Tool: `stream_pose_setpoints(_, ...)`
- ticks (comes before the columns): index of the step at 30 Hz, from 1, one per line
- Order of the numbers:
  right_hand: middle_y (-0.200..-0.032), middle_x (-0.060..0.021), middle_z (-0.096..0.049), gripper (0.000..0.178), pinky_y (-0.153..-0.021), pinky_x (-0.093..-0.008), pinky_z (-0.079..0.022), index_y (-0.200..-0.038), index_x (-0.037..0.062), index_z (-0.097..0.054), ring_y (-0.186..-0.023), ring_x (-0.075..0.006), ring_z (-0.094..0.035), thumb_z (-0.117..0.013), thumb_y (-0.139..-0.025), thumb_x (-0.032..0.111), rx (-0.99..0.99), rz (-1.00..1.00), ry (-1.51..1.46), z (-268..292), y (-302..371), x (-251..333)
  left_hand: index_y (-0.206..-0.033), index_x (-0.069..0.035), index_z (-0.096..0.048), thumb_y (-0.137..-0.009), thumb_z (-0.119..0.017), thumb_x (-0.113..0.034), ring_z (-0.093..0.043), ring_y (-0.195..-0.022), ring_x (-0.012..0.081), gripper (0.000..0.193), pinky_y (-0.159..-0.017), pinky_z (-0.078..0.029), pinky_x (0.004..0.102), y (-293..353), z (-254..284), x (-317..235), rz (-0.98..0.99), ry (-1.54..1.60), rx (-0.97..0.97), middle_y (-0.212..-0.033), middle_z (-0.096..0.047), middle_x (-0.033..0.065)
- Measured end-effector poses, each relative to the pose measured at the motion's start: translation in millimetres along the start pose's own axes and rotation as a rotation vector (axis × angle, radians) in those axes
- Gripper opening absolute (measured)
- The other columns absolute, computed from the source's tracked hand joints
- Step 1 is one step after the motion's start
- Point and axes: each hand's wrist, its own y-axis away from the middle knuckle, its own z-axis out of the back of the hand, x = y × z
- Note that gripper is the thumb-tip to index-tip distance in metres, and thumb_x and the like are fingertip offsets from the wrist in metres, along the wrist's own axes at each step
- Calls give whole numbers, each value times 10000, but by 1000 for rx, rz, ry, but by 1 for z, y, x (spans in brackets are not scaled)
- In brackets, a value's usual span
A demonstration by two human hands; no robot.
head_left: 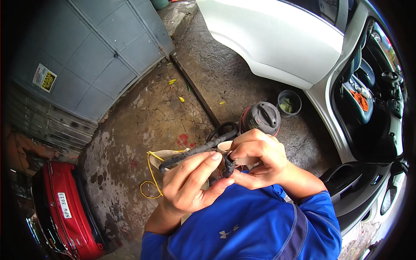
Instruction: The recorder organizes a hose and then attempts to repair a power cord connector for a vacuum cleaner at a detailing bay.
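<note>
In front of my chest both hands are closed about a small dark black piece, its exact kind partly hidden by my fingers. My right hand pinches it between thumb and fingertips. From the other side my left hand has its thumb and fingers around it, and the fingers hide what lies beneath. A grey corrugated hose runs just beyond my left hand, passing behind its fingers. It curves toward a round vacuum cleaner with a black top, standing on the floor ahead.
A bucket with greenish cloth inside stands beside a white car, whose door opening shows on the right. Yellow cord loops on the stained concrete floor. Grey metal gate panels rise at left, above a red car.
</note>
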Motion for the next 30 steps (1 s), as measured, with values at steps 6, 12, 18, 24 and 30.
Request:
stream_pose_setpoints(6,-922,-146,-668,358,-556,-323,-561,-1028,-35,-683,-706,-251,-696,-850,-757,128,47,65,55,7,-10,0,-1258,88,-576,-927,-774,-133,-746,-912,331,444,-766,-620,384,-1,-6,-2,40,194,-41,-1078,-708,236)
stream_pose_setpoints(12,-904,-137,-683,387,-552,-321,-553,-975,-5,-678,-710,-253,-703,-892,-751,226,134,48,30,10,-8,1,-1235,80,-582,-899,-824,-221,-736,-893,254,513,-778,-598,329,11,-1,0,212,473,67,-1082,-701,192)
stream_pose_setpoints(18,-858,-144,-681,405,-532,-311,-563,-944,-27,-667,-641,-236,-692,-892,-794,275,133,148,-39,-4,0,0,-1200,46,-550,-887,-842,-276,-673,-757,150,536,-668,-556,282,21,-3,3,182,608,91,-971,-658,112)
stream_pose_setpoints(24,-851,-160,-668,440,-537,-322,-561,-955,-67,-659,-637,-256,-685,-862,-836,305,94,190,-53,-18,1,-13,-1143,15,-496,-900,-819,-366,-570,-675,68,556,-625,-472,237,30,-13,6,397,829,61,-803,-637,25)
stream_pose_setpoints(30,-862,-161,-660,429,-544,-332,-566,-964,-77,-652,-648,-261,-685,-852,-839,281,31,213,28,-23,5,-19,-1236,30,-423,-912,-813,-281,-656,-811,99,595,-725,-517,236,49,-25,18,445,905,74,-951,-646,80)
